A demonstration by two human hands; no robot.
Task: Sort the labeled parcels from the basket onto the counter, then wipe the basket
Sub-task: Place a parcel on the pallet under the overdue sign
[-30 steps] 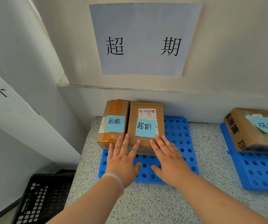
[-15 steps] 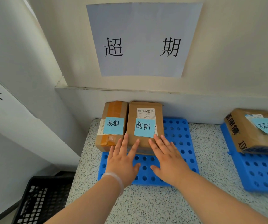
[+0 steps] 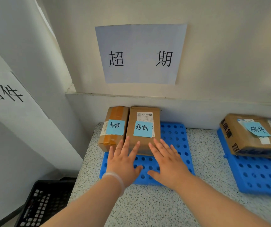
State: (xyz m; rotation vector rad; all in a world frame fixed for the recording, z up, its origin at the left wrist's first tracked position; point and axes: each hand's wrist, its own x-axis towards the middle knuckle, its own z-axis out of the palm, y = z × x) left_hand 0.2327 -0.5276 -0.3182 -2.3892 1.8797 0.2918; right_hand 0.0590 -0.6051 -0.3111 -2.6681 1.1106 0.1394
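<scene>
Two brown cardboard parcels with blue sticky labels lie side by side on a blue perforated mat [image 3: 177,136] on the speckled counter [image 3: 148,207], against the wall. The left parcel [image 3: 113,115] is narrower, with orange tape. The right parcel [image 3: 143,143] carries a white shipping label. My left hand [image 3: 123,163] and my right hand [image 3: 167,161] lie flat with straight fingers, fingertips touching the right parcel's near end. The black basket [image 3: 39,205] stands on the floor at the lower left; its inside is mostly out of view.
A paper sign [image 3: 139,54] hangs on the wall above the parcels. Another large parcel [image 3: 246,141] with blue labels rests on a second blue mat [image 3: 259,174] at the right. A wall with another sign [image 3: 5,94] closes off the left side.
Both hands have stayed flat at the right parcel's near end. The parcel sits slightly farther back toward the wall. The view has tilted down a little.
</scene>
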